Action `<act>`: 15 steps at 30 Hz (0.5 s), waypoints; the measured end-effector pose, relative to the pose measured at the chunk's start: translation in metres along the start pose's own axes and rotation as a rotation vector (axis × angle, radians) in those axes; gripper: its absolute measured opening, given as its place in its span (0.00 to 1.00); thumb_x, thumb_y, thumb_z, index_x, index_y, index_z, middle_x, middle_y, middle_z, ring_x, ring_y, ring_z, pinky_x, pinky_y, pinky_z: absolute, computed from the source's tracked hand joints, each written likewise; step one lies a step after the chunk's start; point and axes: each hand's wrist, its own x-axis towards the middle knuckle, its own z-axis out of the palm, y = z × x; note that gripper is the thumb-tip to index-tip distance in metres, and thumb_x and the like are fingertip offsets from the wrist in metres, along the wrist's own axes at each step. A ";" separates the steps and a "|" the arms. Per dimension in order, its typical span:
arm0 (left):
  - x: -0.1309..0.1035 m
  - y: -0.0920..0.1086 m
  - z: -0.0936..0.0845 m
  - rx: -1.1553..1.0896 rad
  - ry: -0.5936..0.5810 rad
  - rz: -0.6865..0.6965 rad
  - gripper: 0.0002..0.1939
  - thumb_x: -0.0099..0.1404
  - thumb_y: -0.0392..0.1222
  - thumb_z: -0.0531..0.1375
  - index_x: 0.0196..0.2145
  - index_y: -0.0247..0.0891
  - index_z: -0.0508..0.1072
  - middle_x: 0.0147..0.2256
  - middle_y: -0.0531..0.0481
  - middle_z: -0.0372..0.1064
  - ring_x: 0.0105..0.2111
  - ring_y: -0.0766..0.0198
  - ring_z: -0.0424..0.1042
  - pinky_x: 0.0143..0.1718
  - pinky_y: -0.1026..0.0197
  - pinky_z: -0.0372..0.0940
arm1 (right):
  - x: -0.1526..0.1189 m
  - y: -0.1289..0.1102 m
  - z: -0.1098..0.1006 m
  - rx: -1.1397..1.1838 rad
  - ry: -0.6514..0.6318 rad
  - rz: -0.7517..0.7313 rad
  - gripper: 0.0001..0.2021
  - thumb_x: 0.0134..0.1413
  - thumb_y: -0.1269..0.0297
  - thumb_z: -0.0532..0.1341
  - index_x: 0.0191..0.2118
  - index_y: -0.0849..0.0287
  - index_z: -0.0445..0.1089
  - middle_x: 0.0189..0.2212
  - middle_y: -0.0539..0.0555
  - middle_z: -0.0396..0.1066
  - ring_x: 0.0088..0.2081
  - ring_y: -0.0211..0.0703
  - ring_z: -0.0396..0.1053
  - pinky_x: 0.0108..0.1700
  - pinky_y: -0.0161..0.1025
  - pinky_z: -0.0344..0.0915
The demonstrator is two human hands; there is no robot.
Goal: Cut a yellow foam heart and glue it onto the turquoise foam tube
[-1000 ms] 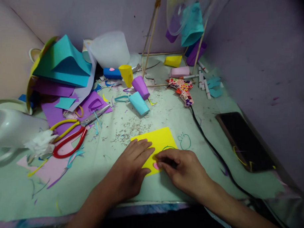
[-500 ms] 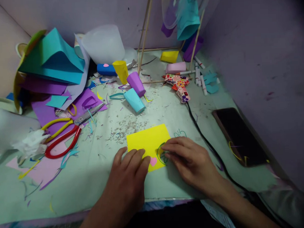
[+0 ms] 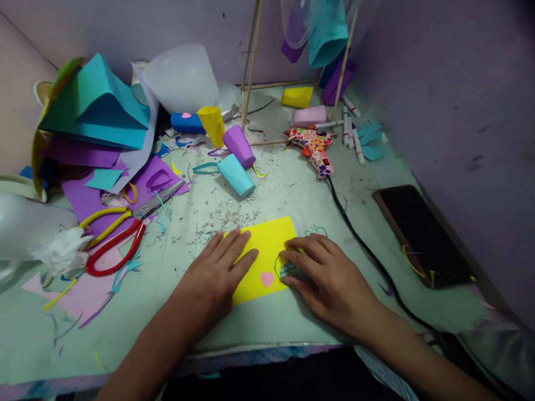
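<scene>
A yellow sheet of paper [image 3: 269, 238] lies on the table in front of me. My left hand [image 3: 217, 263] rests flat on its left part, fingers stretched out and a little apart. On the right part of the sheet is a small round piece with green lines [image 3: 282, 269], partly covered by fingers. My right hand [image 3: 325, 274] has its thumb and fingertips closed around that piece's right side; what it is made of cannot be made out. Between the hands a small pink paper heart [image 3: 267, 279] lies on the yellow sheet.
Red-and-yellow-handled scissors [image 3: 116, 261] lie left among paper scraps. Paper cups, such as a light blue one [image 3: 235, 175], lie ahead. A flowered glue gun [image 3: 313, 146] trails a black cord [image 3: 368, 249] past my right hand. A phone [image 3: 422, 236] lies right; wooden sticks [image 3: 250, 61] stand behind.
My left hand has shifted left and up on the yellow sheet, flattening out and uncovering the whole heart. My right hand stays at the round piece, its fingers slightly more spread.
</scene>
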 end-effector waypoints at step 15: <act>-0.003 0.025 -0.001 -0.185 0.124 -0.461 0.23 0.61 0.34 0.49 0.54 0.31 0.57 0.51 0.35 0.64 0.52 0.49 0.63 0.50 0.44 0.63 | 0.003 0.002 0.011 -0.002 0.114 0.076 0.06 0.51 0.64 0.62 0.36 0.58 0.71 0.40 0.59 0.71 0.42 0.52 0.65 0.42 0.50 0.64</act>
